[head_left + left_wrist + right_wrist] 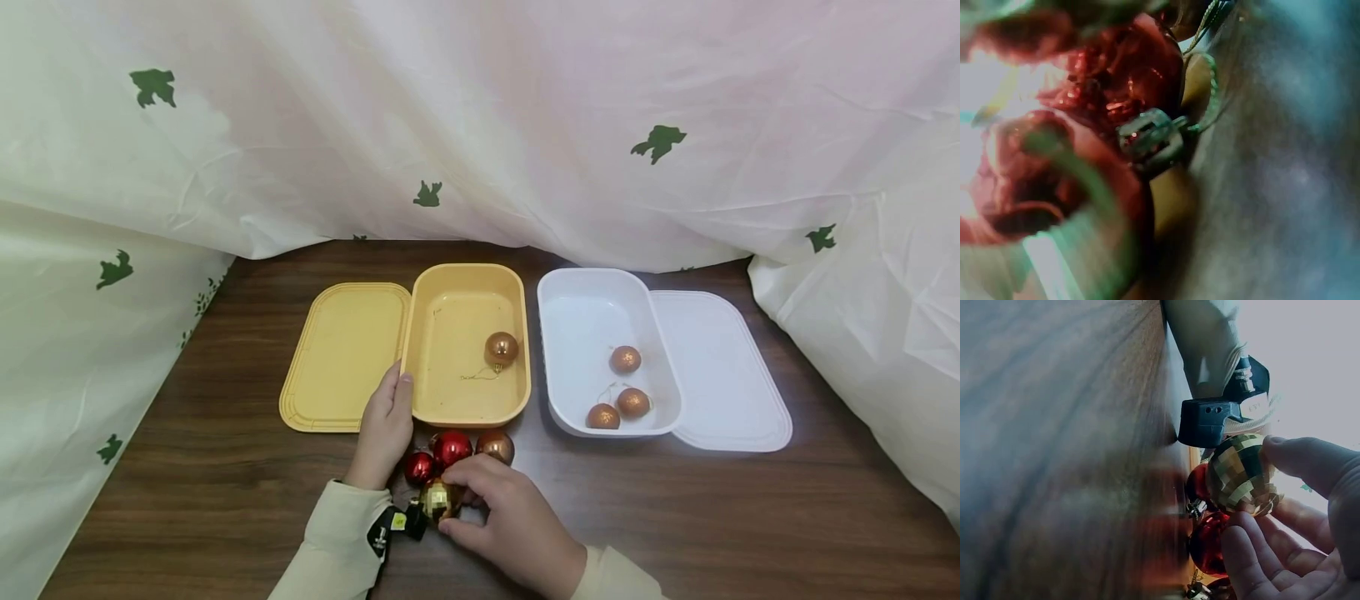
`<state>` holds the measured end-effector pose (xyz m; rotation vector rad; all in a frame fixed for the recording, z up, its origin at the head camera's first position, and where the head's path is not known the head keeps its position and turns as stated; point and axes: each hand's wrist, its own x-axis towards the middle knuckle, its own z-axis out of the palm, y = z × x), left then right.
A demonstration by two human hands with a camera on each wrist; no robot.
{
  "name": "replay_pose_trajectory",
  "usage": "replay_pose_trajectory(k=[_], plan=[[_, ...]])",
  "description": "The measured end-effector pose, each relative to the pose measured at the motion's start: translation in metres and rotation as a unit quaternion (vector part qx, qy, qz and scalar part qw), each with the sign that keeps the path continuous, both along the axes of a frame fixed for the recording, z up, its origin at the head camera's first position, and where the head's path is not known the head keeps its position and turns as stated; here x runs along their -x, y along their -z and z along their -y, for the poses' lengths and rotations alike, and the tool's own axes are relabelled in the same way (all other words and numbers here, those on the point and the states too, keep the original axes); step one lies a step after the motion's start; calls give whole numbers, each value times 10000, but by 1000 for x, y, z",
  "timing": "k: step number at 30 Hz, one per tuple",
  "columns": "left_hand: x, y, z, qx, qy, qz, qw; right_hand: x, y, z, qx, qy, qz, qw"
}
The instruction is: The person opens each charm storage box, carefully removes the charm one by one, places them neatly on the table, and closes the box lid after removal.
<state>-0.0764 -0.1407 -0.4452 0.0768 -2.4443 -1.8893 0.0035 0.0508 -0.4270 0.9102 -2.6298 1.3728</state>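
- Head view: a dark brown wood-grain tabletop (pixel 750 517) is bounded behind and at both sides by white cloth (pixel 525 125) printed with green birds (pixel 153 87). On it are set a yellow box (pixel 450 333) holding 1 copper ball (pixel 502 348) and a white box (pixel 585 321) holding 3, with a yellow lid (pixel 345 358) and a white lid (pixel 723 375) outermost.
- The left hand (pixel 386 433) is laid against the yellow box's left wall; its lower fingers are hidden, so whether they are curled cannot be told.
- A gold faceted ball (pixel 437 502) is pinched by the right hand (pixel 517 512) in front of the yellow box, near 2 red balls (pixel 452 448) and 1 copper ball partly covered by that hand.
- Left wrist view: red balls are blurred and cut off; a silvery cap (pixel 1150 134) with looped cord (pixel 1213 94) can be made out.
- Right wrist view: the gold ball is held between thumb and fingertips; a further ball is cut off below.
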Motion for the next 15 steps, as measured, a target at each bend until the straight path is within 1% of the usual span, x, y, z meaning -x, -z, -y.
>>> replay_pose_trajectory(k=[6, 15], plan=[[1, 1, 1, -14, 35, 70, 10000, 1, 1, 0, -117, 112, 143, 9998], [1, 1, 1, -39, 9, 64, 10000, 1, 2, -1, -212, 231, 256, 9992]])
